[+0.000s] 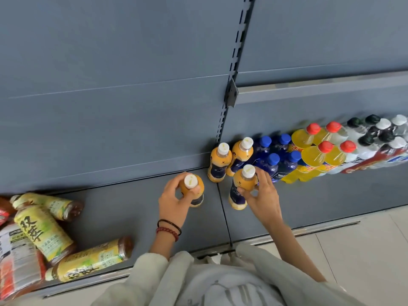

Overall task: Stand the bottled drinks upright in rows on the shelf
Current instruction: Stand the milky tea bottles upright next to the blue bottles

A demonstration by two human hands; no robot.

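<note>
1. A white-capped orange drink bottle (191, 191) is gripped by the left hand (174, 202), with the fingers curled round its shoulder. It is held upright over the grey shelf (123, 202); whether its base touches cannot be told.
2. A second orange bottle (241, 192) is clasped between the thumb and fingers of the right hand (262, 195), upright, just right of the first.
3. Two more orange bottles (220, 162) are stood just behind, against the back panel (110, 118).
4. Rightward, blue-capped bottles (273, 159), red-capped yellow bottles (311, 155) and black- and white-capped bottles (373, 138) are ranged two deep.
5. Beaded bracelets (169, 228) are worn on the left wrist.
6. Far left, yellow-labelled tea bottles (42, 230) are seen lying on their sides.
</note>
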